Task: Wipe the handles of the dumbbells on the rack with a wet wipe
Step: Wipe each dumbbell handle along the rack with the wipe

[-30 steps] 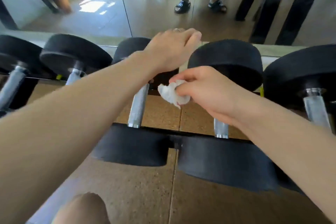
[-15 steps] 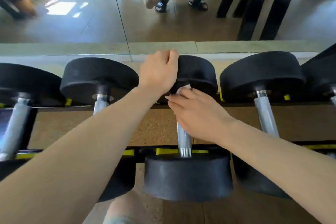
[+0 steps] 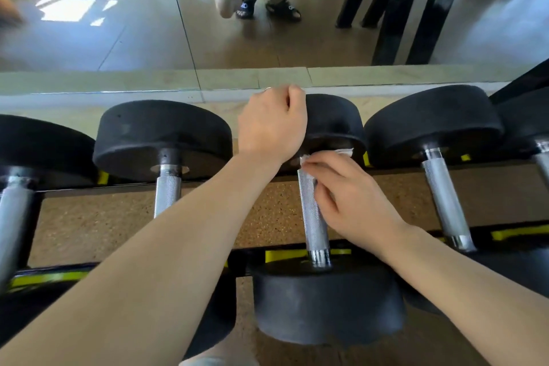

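Running along the bottom of a wall mirror (image 3: 118,38), the rack (image 3: 297,254) holds a row of black dumbbells with their knurled handles pointing toward the person; the middle dumbbell (image 3: 326,303) is the landmark here, its neighbours lying to either side, one handle (image 3: 167,190) to its left and another (image 3: 444,202) to its right, both bare and untouched. A second ago the view sat lower and the right hand carried the wipe in the air beside the middle dumbbell, off any metal; half a second ago that hand had closed over this bar; now the right hand (image 3: 353,196) has its fingers curled round the far end of the middle handle (image 3: 313,217) with the wet wipe (image 3: 306,161) clamped between fingers and bar, a white corner showing by the far weight; the left hand (image 3: 271,125) grips the top of that far weight, fingers hooked over its edge, steadying it. By my reading the wipe has gone from carried to working, so the stroke on this handle has begun at its far end; the near stretch of the bar looks not yet covered.
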A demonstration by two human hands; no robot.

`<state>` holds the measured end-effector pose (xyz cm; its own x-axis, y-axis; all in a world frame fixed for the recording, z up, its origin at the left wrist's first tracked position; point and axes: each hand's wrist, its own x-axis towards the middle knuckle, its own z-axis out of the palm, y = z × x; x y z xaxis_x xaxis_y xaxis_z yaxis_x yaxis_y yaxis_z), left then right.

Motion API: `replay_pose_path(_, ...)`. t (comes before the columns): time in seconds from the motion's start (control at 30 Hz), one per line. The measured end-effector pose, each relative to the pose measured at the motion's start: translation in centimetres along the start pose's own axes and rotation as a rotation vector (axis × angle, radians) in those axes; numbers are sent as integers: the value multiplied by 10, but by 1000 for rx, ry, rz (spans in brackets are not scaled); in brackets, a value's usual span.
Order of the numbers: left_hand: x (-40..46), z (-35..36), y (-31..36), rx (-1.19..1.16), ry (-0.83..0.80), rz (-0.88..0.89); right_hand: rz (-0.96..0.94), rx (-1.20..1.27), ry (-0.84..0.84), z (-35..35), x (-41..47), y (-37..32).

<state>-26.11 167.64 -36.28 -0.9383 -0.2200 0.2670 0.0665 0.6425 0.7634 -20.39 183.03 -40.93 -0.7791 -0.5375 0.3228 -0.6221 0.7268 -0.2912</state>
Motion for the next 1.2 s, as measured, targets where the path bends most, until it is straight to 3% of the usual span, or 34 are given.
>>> replay_pose_path(0.17,-1,0,2,21,-1,-11,183,149,38,-1,-4,-4)
replay_pose_path(0.23,-2,-1,4,28,3,-22,385,316,25,3,-5,-1)
replay_pose_path(0.27,-2,-1,4,30,3,-27,570,524,-19,4,-4,0)
replay_pose_path(0.33,-4,-2,7,41,2,-37,894,1176,-88,8,3,4)
replay_pose_path(0.4,-5,-2,10,56,10,-50,1059,1685,-60,5,11,10)
replay_pose_path(0.5,-6,-2,12,64,22,-54,1167,2005,-101,3,17,12)
replay_pose_path(0.67,-3,2,6,43,23,-52,1177,2118,-216,9,21,11)
replay_pose_path(0.77,-3,3,6,39,24,-56,1129,2051,-231,9,19,16)
replay_pose_path(0.87,-3,2,6,32,23,-54,1106,1967,-150,16,15,19)
replay_pose_path(1.07,-4,1,10,27,24,-62,1225,1946,201,5,9,20)
replay_pose_path(1.2,-5,0,11,36,26,-59,1113,1751,209,-2,11,10)
